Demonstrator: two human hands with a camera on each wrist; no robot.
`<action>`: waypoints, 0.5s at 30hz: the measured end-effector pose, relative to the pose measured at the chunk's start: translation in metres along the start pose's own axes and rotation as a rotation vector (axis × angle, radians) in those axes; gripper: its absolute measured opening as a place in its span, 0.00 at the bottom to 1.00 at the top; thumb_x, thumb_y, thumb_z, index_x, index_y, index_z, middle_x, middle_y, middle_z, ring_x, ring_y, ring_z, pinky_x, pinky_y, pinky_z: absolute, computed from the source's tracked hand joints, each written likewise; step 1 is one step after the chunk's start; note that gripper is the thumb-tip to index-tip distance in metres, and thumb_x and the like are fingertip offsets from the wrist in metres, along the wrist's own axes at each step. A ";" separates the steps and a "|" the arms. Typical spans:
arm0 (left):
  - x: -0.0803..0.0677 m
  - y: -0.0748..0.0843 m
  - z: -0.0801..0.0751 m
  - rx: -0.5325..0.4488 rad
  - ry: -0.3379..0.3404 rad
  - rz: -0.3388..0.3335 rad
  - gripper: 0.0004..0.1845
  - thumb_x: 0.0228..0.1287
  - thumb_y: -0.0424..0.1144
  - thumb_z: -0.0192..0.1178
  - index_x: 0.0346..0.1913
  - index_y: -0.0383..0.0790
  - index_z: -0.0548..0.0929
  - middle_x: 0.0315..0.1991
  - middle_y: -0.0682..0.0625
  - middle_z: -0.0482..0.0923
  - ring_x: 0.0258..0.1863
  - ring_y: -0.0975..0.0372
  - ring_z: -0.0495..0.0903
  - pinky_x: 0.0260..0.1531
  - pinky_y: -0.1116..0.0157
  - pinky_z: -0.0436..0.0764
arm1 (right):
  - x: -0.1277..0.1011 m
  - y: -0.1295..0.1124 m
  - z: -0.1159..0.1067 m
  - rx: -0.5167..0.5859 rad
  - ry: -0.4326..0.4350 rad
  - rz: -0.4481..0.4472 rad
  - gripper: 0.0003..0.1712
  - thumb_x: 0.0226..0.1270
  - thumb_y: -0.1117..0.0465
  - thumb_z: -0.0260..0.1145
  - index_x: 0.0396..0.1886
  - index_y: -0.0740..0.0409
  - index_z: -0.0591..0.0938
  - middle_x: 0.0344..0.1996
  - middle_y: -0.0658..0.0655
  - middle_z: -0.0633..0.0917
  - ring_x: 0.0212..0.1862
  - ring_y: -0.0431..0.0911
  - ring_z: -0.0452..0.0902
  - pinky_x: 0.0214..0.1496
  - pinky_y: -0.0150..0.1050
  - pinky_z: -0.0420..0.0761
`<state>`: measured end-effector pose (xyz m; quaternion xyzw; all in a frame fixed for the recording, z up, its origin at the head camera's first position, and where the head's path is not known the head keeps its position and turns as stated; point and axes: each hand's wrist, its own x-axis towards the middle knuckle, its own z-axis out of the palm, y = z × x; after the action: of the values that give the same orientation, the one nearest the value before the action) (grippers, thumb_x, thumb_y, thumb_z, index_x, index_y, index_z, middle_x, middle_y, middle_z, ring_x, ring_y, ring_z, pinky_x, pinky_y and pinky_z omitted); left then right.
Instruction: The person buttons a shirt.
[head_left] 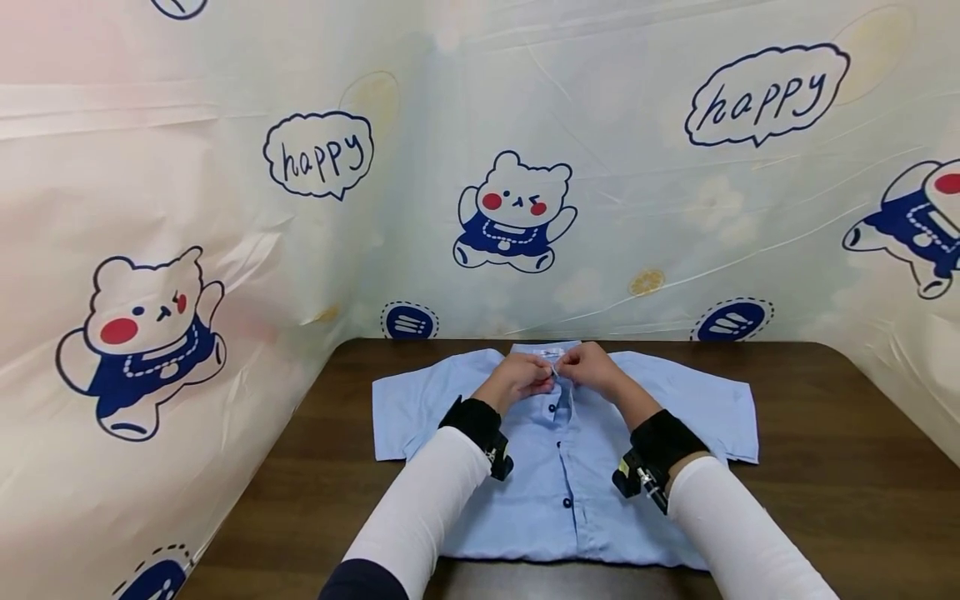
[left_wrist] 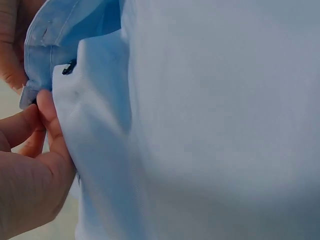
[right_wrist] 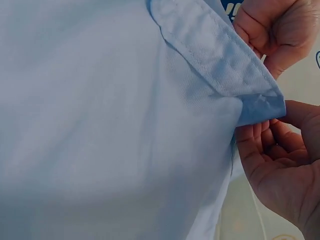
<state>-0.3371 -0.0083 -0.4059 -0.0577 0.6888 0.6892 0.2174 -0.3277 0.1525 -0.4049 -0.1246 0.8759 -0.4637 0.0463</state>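
On a brown table before bear-printed sheeting, both hands pinch a blue shirt near its collar.

A brown table with rounded far corners is noted. It is bounded at left, far side and right by a pale, creased sheet. On it are printed a left bear, a middle bear, a right bear and two "happy" speech bubbles.

Pale bear-printed sheeting behind a brown wood-grain table.
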 end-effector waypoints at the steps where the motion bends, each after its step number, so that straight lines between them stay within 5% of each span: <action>1: 0.000 0.000 0.000 -0.007 0.005 0.001 0.06 0.68 0.24 0.56 0.44 0.30 0.81 0.27 0.48 0.77 0.26 0.62 0.77 0.31 0.69 0.80 | 0.000 0.000 0.001 -0.006 -0.001 -0.016 0.07 0.64 0.70 0.64 0.36 0.72 0.85 0.23 0.50 0.79 0.25 0.39 0.71 0.28 0.32 0.73; 15: -0.003 0.001 0.004 -0.005 0.158 0.038 0.07 0.56 0.30 0.67 0.36 0.31 0.82 0.25 0.47 0.78 0.20 0.62 0.77 0.26 0.68 0.81 | -0.004 0.002 0.009 -0.158 0.099 -0.131 0.04 0.55 0.67 0.71 0.26 0.66 0.85 0.20 0.50 0.82 0.24 0.40 0.72 0.29 0.34 0.74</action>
<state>-0.3338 -0.0055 -0.4037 -0.0991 0.7030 0.6883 0.1491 -0.3222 0.1472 -0.4118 -0.1619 0.9010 -0.4007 -0.0376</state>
